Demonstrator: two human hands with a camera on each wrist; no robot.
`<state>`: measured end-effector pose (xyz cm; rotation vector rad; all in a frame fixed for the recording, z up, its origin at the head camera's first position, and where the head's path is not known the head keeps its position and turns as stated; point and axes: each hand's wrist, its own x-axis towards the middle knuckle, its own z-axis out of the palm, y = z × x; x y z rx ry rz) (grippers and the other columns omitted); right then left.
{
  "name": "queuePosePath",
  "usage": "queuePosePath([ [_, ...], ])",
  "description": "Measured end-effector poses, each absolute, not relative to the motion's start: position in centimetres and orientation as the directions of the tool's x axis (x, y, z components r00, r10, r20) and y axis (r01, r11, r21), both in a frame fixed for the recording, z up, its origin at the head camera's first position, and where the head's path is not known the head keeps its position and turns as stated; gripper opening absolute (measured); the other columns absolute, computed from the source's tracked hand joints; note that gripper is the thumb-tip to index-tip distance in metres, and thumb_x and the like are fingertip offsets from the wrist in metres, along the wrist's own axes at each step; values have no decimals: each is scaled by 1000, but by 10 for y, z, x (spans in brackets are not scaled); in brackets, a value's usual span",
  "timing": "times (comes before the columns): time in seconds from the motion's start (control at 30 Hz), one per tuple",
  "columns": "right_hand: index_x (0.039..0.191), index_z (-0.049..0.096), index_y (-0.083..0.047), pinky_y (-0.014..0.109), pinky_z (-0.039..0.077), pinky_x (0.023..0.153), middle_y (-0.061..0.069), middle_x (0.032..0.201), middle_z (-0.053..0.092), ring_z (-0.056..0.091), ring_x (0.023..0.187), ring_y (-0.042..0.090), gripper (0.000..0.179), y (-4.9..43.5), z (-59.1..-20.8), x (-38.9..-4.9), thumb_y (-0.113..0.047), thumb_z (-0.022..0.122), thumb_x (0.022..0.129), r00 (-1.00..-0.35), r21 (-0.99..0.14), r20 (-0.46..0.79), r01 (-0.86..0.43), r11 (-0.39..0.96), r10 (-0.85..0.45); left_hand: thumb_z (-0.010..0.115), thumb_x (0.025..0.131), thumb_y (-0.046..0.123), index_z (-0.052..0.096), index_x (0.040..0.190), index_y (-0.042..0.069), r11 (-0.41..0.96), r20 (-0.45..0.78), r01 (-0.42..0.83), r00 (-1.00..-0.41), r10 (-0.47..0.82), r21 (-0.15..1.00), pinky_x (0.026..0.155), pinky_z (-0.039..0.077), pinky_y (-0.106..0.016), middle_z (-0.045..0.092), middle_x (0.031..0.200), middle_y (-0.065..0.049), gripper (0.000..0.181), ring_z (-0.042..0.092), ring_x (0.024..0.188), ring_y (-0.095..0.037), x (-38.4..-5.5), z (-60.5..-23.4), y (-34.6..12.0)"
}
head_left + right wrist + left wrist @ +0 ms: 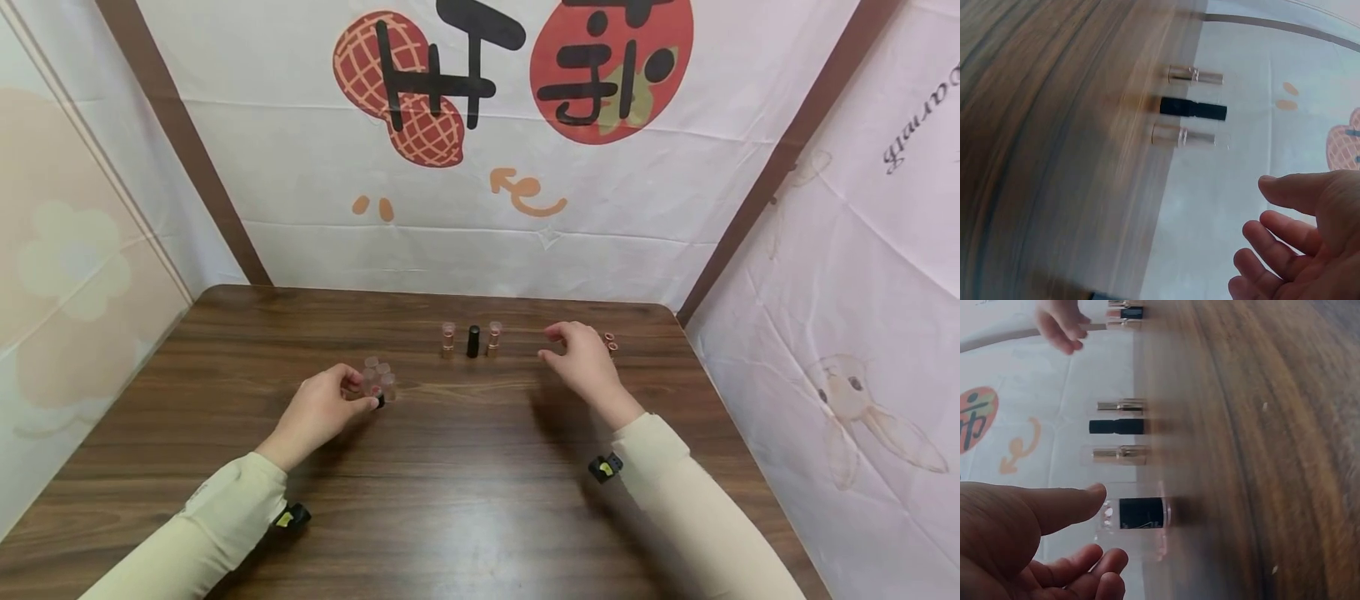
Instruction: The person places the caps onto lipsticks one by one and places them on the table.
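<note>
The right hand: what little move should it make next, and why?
Perhaps the right hand should reach for the nearest gold tube and pinch it. The hand looks empty, its thumb and fingers apart, and that tube stands upright at the row's end nearest it, beside the black tube.

Bright, even light fills the room here, leaving pale glare on the near tabletop (480,508) and a soft, dark shadow beneath the right hand (587,360). The head view is fairly crisp, its wide lens splaying the side walls (832,283) outward. Both wrist views look dimmer and hazier, the tabletop smeared, clear caps (448,327) fading into the white backdrop (637,250).
</note>
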<state>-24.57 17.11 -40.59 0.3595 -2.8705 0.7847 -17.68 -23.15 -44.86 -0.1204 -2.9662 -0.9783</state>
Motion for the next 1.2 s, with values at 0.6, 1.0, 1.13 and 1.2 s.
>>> queuePosePath([
  [0.6,126,68,-5,48,53,91,14,120,67,66,104,30,43,235,-421,-236,-28,78,92,-986,-489,166,-112,865,-34,81,88,36,69,107,4,812,11,8,-1000,2,584,82,53,-48,73,104,-11,39,67,94,-27,-181,-465,-227],
  [1.0,117,71,-7,49,51,91,11,111,73,66,101,29,36,243,-442,-245,-27,81,89,-997,-526,79,-24,850,20,82,86,41,74,100,8,815,4,-20,-1000,-27,579,77,53,-45,75,99,-7,37,67,87,-22,-184,-471,-226],
  [1.13,115,72,-7,49,51,89,11,108,73,66,100,30,34,242,-445,-247,-26,81,89,-998,-521,59,-6,854,29,82,87,40,74,98,8,817,0,-23,-1000,-28,576,76,53,-44,75,98,-6,35,66,85,-21,-185,-470,-224],
  [1.2,114,72,-7,49,51,89,11,107,73,66,99,30,33,241,-446,-247,-25,81,88,-998,-522,50,2,853,33,82,87,39,75,98,8,816,-2,-25,-1000,-29,577,76,53,-44,75,98,-6,34,66,84,-20,-185,-469,-223],
])
